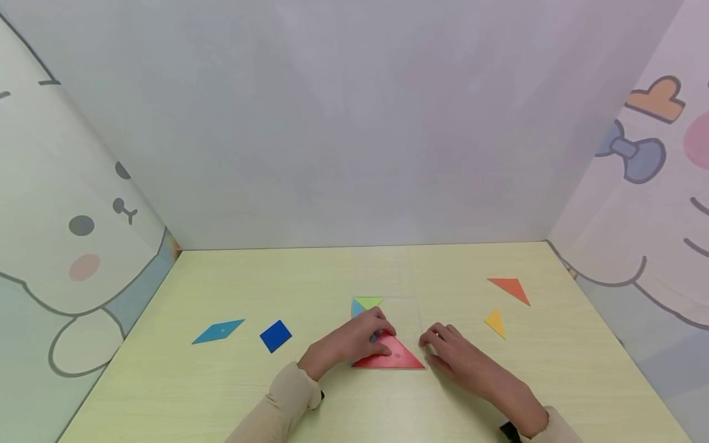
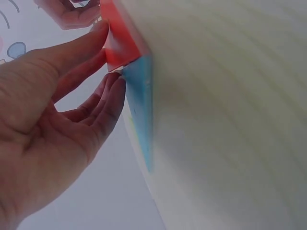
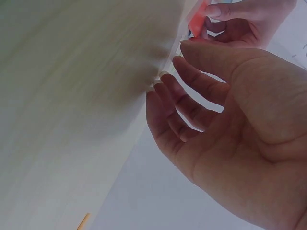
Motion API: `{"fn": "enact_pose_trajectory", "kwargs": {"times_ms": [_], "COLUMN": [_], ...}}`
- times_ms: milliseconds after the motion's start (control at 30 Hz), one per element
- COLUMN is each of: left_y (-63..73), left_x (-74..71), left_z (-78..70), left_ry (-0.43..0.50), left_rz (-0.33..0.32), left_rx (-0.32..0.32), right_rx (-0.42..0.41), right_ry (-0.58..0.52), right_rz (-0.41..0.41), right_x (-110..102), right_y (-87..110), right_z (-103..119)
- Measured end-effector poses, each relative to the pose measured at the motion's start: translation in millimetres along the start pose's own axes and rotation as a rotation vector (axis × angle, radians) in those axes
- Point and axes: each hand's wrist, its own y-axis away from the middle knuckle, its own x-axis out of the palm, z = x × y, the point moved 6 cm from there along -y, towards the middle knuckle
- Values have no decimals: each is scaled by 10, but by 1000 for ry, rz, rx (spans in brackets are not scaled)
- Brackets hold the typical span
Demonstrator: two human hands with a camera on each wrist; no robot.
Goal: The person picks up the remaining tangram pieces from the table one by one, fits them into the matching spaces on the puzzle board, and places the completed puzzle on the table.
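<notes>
Under left grip [image 1: 359,336], one red triangle [image 1: 400,358], six other pieces [image 1: 276,336]

Red triangle [image 1: 396,358]: uniform red; taken as reference. Adjoining it: light blue piece [image 1: 357,307]. Beyond it: lime green piece [image 1: 369,302]. Left of it: square [image 1: 276,336], deep blue; farther left, parallelogram [image 1: 218,331], medium blue. Right of it: small triangle [image 1: 496,323], yellow-orange; farther right, another triangle [image 1: 515,289], orange-red. Beneath it: table [image 1: 166,394], pale yellow, faint wood grain. Behind it: back wall [image 1: 354,123], plain pale grey. Left of it: left wall [image 1: 33,172], grey-outlined cartoon, pink cheek patch. Right of it: right wall [image 1: 620,221], cartoon with grey-blue bow. Near it: left sleeve [image 1: 271,415], beige.
</notes>
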Motion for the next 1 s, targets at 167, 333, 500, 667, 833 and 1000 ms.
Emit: {"fn": "enact_pose_trajectory", "kwargs": {"times_ms": [167,333,500,667,833,1000], "left_y": [16,19,13,14,43,91], "left_x": [4,11,24,32,18,-8], "left_z": [-3,-5,9,10,2,6], "left_ry": [-14,-38,-62,-101,-117,-113], "left_rz": [-1,-1,-3,-14,-34,-68], "left_rx": [20,38,22,-7,-22,-10], "right_rx": [1,10,9,6,9,-4], "right_ry": [-3,-7,-11,-12,-3,-4], "right_rz": [5,19,22,21,13,-3], "right_x": [-11,-8,-3,-1,-1,-11], "right_y": [-4,-7,-11,-8,-4,1], "right_z": [0,-4,-6,-7,-2,6]}}
